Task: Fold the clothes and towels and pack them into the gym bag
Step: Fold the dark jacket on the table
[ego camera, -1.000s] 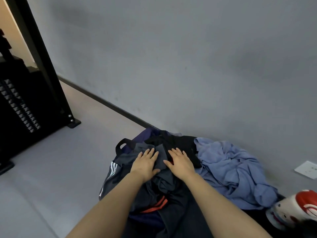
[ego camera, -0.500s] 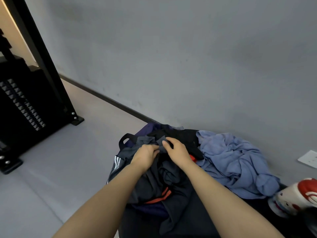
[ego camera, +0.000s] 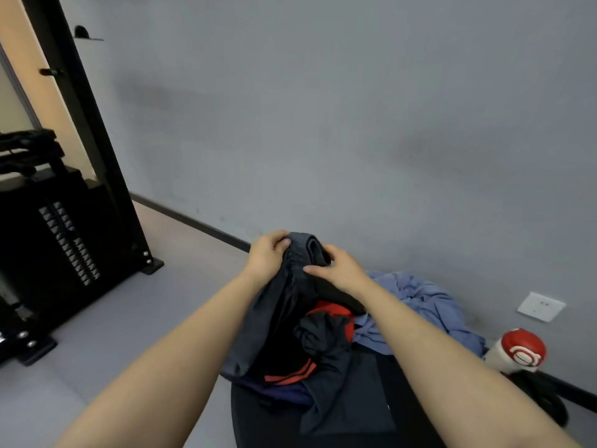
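A gym room. Left of the hands stands a black weight-stack machine [ego camera: 61, 240] with its steel upright [ego camera: 87, 130] bolted to a grey floor [ego camera: 106, 324]. To their right, sportswear lies heaped beside a red-and-white shaker bottle [ego camera: 517, 350] against the plain grey wall [ego camera: 323, 108].

Black weight machine [ego camera: 61, 240], white wall socket [ego camera: 541, 306], red-capped bottle [ego camera: 517, 350].

Dk grey garment [ego camera: 284, 305] lifted, bunched
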`<action>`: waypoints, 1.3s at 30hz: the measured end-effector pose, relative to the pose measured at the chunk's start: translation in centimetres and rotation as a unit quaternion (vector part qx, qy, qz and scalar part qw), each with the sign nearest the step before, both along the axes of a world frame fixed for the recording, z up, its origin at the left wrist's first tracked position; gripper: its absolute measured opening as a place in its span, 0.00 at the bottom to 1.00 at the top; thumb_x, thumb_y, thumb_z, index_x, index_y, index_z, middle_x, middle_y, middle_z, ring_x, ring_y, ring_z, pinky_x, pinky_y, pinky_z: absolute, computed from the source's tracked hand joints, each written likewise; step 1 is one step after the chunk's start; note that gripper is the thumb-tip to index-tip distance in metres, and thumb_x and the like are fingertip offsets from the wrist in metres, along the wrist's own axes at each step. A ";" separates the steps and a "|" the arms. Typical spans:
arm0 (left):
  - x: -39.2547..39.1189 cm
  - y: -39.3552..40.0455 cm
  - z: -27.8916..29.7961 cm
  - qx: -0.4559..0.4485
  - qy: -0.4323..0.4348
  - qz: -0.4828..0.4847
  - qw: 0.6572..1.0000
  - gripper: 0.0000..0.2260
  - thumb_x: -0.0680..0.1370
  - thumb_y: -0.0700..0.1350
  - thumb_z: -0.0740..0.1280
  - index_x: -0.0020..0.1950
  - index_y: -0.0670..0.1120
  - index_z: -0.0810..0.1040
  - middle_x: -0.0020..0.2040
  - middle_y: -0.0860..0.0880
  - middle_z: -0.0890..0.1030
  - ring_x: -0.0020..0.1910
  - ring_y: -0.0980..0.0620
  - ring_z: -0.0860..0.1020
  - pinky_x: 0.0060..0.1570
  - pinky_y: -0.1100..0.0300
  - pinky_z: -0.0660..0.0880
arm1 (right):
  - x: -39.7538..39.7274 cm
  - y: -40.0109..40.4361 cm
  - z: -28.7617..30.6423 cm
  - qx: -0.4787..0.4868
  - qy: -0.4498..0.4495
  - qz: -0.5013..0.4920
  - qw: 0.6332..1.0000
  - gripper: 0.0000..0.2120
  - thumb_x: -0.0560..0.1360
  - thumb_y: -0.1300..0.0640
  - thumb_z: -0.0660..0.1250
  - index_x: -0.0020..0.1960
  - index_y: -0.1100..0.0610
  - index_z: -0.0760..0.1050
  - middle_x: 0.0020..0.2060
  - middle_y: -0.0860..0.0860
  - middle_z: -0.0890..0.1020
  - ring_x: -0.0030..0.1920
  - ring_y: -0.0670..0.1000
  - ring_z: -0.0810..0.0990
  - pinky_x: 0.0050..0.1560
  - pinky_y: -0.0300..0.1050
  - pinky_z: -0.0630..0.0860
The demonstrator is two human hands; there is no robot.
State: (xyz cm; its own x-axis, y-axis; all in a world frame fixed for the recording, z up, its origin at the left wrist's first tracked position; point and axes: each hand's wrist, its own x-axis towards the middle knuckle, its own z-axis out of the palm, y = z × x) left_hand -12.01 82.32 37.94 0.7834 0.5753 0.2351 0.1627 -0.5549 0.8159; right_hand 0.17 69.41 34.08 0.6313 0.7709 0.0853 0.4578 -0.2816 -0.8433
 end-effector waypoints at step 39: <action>-7.0 -22.3 20.3 0.076 -0.053 -0.253 0.963 0.52 0.65 0.56 0.77 0.77 0.50 0.46 0.70 0.56 0.63 0.70 0.56 0.63 0.67 0.62 0.62 | -11.9 -19.1 31.2 0.208 -0.079 -0.309 0.925 0.05 0.69 0.60 0.68 0.40 0.63 0.76 0.40 0.61 0.83 0.34 0.58 0.84 0.42 0.56 0.82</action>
State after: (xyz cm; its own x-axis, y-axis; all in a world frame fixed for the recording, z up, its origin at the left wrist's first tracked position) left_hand -19.05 60.04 58.27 0.9213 0.0793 0.3807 -0.2392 -0.6563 0.7156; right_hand -11.73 50.31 65.30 0.8946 0.1477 0.4217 0.4444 -0.1959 -0.8741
